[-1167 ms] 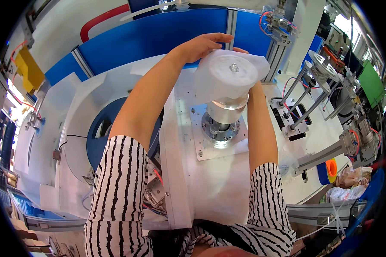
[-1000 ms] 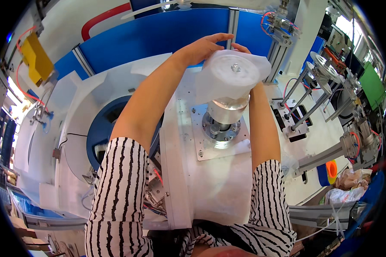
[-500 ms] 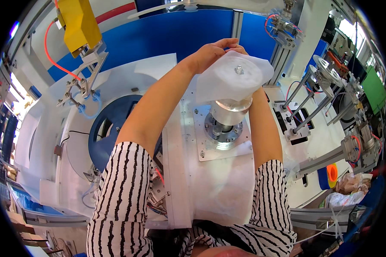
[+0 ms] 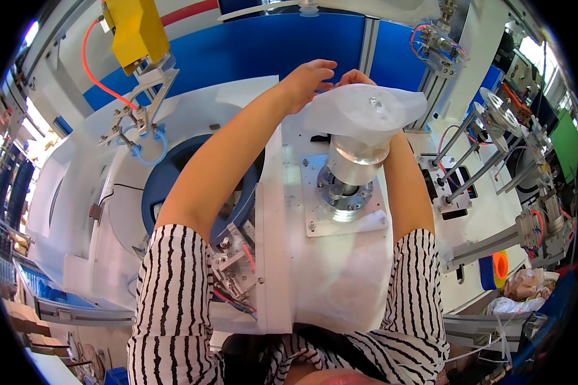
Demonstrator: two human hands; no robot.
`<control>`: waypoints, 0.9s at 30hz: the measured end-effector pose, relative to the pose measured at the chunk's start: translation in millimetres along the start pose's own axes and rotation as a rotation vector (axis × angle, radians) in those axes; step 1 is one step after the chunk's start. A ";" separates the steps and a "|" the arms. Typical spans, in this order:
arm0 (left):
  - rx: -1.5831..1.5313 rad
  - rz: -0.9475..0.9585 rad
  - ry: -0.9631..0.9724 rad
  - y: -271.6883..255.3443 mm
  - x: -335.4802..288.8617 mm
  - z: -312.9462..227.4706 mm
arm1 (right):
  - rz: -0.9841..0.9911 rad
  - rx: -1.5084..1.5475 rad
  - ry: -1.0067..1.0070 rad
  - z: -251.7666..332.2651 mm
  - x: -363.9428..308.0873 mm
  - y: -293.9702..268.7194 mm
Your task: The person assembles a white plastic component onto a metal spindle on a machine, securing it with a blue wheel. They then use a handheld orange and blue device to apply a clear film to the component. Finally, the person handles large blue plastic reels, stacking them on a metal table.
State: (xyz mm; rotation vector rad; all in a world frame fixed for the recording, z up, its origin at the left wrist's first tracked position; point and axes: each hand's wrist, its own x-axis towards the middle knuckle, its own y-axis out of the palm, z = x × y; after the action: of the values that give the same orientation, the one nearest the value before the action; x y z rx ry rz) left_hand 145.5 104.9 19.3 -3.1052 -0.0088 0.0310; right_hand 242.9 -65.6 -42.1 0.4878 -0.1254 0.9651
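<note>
A thin white sheet (image 4: pixel 332 117) drapes over the round top of an upright cylinder (image 4: pixel 356 160), its edges sticking out at both sides. A small bolt (image 4: pixel 375 102) shows at the middle of the top. The cylinder stands on a round metal flange (image 4: pixel 345 197) bolted to a square plate. At the sheet's far left edge, my left hand (image 4: pixel 306 83) is open, fingers apart and slightly bent. My right hand (image 4: pixel 357 77) reaches around behind the cylinder; its fingers are curled at the sheet's far edge, and the rest is hidden by the sheet.
To the left are a dark blue round bowl (image 4: pixel 154 192) and a yellow machine arm (image 4: pixel 138 35) with a red hose. Metal rods on a mount (image 4: pixel 453 192) stand at right, with an orange-and-blue roll (image 4: pixel 494 270) nearer. A blue panel (image 4: pixel 250 48) closes off the back.
My left hand has drawn slightly away from my right hand, and its fingers have spread. The sheet's near side has lifted and lies flatter over the top. The whole view has shifted a little.
</note>
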 end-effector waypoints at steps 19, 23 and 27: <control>-0.289 -0.300 -0.087 -23.2 -17.7 -5.3 | 0.050 0.182 0.090 -15.9 22.8 -35.1; -0.013 -0.324 0.020 -29.3 -24.5 1.3 | -0.012 0.008 0.046 -3.3 13.7 11.1; 0.212 -0.163 -0.058 -8.1 -45.8 -18.3 | 0.070 0.141 0.170 12.4 -1.8 19.0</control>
State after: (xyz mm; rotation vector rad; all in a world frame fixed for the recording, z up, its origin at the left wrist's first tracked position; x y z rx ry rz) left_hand 100.0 112.1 38.7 -2.8801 -0.2440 0.1091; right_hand 227.8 -63.6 -25.2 0.5318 0.0797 1.0840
